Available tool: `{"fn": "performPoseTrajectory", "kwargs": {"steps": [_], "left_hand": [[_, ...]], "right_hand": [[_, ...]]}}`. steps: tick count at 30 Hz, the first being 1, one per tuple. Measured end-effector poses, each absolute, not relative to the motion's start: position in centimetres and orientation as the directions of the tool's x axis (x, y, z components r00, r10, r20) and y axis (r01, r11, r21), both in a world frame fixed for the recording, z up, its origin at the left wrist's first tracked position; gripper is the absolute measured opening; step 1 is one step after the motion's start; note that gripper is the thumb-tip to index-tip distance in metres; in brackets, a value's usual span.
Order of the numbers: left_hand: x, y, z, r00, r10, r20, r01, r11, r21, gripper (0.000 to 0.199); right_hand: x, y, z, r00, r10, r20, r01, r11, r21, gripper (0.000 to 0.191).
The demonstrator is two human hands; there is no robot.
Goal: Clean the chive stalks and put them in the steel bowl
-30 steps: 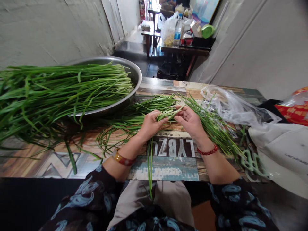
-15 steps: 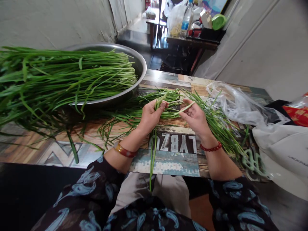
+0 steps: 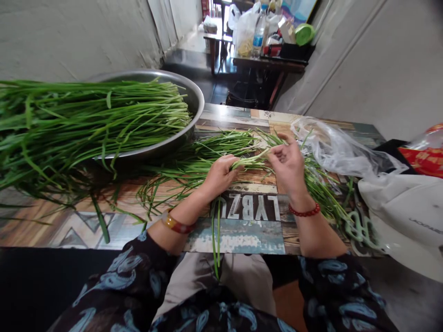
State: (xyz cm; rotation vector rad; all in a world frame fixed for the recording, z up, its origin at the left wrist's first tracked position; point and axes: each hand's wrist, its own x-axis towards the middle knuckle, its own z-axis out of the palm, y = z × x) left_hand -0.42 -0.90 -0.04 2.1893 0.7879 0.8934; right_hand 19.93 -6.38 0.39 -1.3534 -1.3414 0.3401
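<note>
1. Left hand [image 3: 219, 175]: fingers curled snugly round green stalks [image 3: 246, 162].
2. Right hand [image 3: 285, 161]: fingers partly curled at stalks' pale ends; grip unclear.
3. Change: stalks swung toward right fingers, ends now within reach.

Green stalks [image 3: 251, 161], blue-paisley black sleeves [image 3: 119, 279]

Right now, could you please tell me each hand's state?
Left hand: closed, holding green stalks.
Right hand: partly curled beside the stalks' pale ends; whether it grips them cannot be told.
</note>
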Motion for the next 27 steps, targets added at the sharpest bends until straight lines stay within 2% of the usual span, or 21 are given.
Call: {"fn": "performPoseTrajectory", "kwargs": {"steps": [5,9,11,13,15,17,19,21,24,27], "left_hand": [[-0.5,-1.0,0.0,0.566,0.767,0.303,0.297,-0.533,0.792,0.035],[-0.5,-1.1,0.1,0.483,0.825,0.292,0.283,-0.463,0.840,0.034],[-0.6,-1.0,0.2,0.412,0.849,0.331,0.288,-0.466,0.837,0.031],[-0.6,-0.9,0.3,0.373,0.861,0.345,0.259,-0.453,0.853,0.027],[-0.7,-1.0,0.5,0.386,0.875,0.293,0.194,-0.387,0.901,0.029],[-0.7,-1.3,0.8,0.447,0.876,0.183,0.127,-0.264,0.956,0.034],[-0.7,-1.6,1.0,0.533,0.840,0.099,0.082,-0.167,0.983,0.038],[-0.7,-1.8,1.2,0.617,0.783,0.079,0.068,-0.153,0.986,0.039],[-0.6,-1.8,1.3,0.659,0.745,0.106,0.107,-0.231,0.967,0.043],[-0.6,-1.6,1.1,0.643,0.749,0.157,0.181,-0.348,0.920,0.046]], "right_hand": [[24.5,-5.3,0.3,0.592,0.641,0.489,0.404,0.288,-0.868,0.024],[26.1,-5.3,0.8,0.679,0.611,0.407,0.273,0.304,-0.913,0.023],[25.6,-5.6,1.3,0.612,0.700,0.367,0.208,0.305,-0.929,0.023],[24.3,-6.1,1.6,0.471,0.827,0.307,0.144,0.271,-0.952,0.024],[22.3,-6.5,1.7,0.305,0.924,0.231,0.096,0.211,-0.973,0.026],[20.1,-6.8,1.4,0.202,0.962,0.183,0.092,0.167,-0.982,0.028],[18.3,-7.0,1.0,0.193,0.952,0.236,0.180,0.202,-0.963,0.025],[17.2,-7.2,0.8,0.186,0.901,0.391,0.381,0.301,-0.874,0.017],[16.6,-7.5,0.7,0.087,0.798,0.596,0.661,0.401,-0.634,0.015],[16.9,-7.5,0.6,-0.011,0.770,0.638,0.779,0.407,-0.477,0.022]]}}
